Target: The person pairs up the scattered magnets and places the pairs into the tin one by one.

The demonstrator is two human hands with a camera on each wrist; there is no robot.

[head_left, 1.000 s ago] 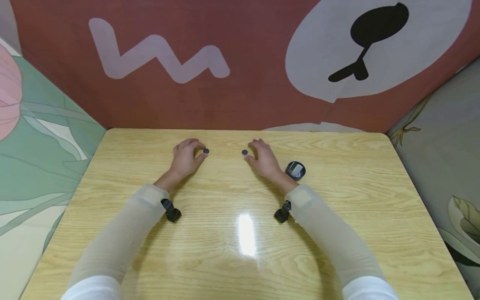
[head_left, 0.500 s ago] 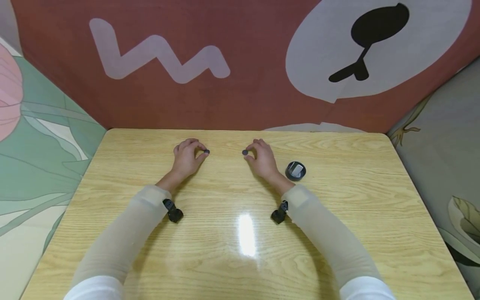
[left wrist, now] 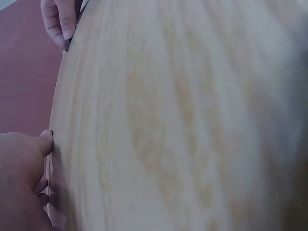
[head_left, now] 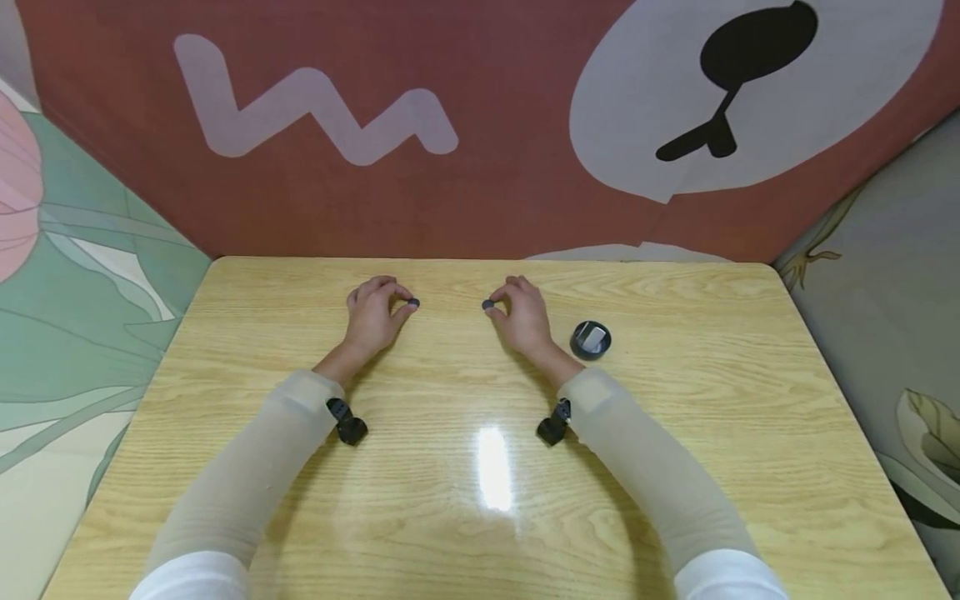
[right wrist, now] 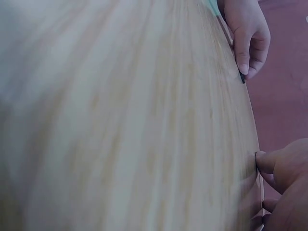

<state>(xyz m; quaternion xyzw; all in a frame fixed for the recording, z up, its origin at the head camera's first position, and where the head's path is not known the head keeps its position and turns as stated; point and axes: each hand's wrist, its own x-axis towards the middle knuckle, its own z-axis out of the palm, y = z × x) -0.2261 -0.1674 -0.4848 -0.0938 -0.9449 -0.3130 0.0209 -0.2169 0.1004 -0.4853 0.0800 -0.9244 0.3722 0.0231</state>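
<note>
Toward the back of the wooden table, my left hand (head_left: 369, 317) pinches a small dark disc (head_left: 414, 303) between thumb and index finger. Opposite it, my right hand (head_left: 525, 318) has thumb and index finger on the edges of a similar dark disc (head_left: 488, 305). A hand's width or so of wood separates the two discs, both close to the tabletop. In the right wrist view the left hand's disc (right wrist: 242, 77) shows as a thin black edge under the fingertips. From the left wrist view, the right hand's disc (left wrist: 68, 44) looks much the same.
Right of my right wrist stands a round black container (head_left: 575, 348) with a silver-grey rectangular piece (head_left: 593, 338) in it. A red-brown wall (head_left: 487, 208) with printed shapes rises right behind the table's far edge. Small black cameras (head_left: 351, 429) hang at both wrists.
Fingers of both hands have closed in on the discs, covering more of each. The right forearm and its wrist camera have shifted slightly left. The black container has stayed in place.
</note>
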